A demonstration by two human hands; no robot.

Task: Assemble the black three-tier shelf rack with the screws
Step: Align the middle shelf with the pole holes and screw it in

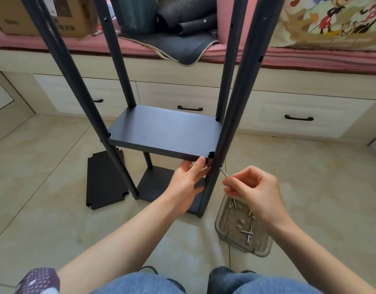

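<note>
A half-built black shelf rack [165,132] with four dark round metal posts stands on the pale tiled floor [310,177], just in front of the person. Its middle black board sits between the posts, and a lower board [155,183] is near the floor.

The left hand [187,183] supports the middle board's near right corner, fingers under the board and thumb on its front edge. The right hand [252,187] pinches a long silver screw [223,172] between thumb and fingers, its tip at a hole in the near right post [235,115].

A loose black shelf board with notched corners [104,179] lies flat on the floor to the left. A clear plastic tray [244,230] holding screws and washers sits below the right hand.

Behind are cream drawers [182,96] under a pink-covered bench, with a cardboard box [40,15] and a dark mat. The post tops are cut off at the upper edge.
</note>
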